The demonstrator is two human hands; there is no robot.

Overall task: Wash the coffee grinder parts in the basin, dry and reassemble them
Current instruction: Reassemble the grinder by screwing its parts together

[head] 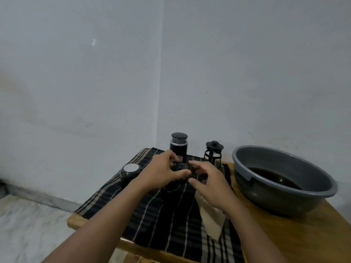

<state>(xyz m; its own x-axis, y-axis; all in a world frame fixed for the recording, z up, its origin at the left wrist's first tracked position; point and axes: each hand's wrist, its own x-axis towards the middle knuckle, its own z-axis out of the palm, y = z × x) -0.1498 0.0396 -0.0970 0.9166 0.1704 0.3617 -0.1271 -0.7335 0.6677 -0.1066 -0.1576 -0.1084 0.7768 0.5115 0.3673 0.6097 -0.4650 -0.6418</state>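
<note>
A black round grinder part (180, 166) sits over the striped cloth (155, 215). My left hand (161, 171) grips it from the left, fingers and thumb curled round its rim. My right hand (209, 185) reaches in from the right, its curled fingertips and thumb pinching a small dark piece (202, 177) beside the part. Behind them stands the tall black grinder body (178, 147) with a clear band under its lid. The grey basin (321, 179) at the right holds dark water (273, 177).
A small French press (213, 153) stands right of the grinder body. A dark round jar with a white top (130, 170) sits at the cloth's left edge. A beige cloth (212, 221) lies under my right wrist. The wooden table (303, 234) ends at front left above a marble floor.
</note>
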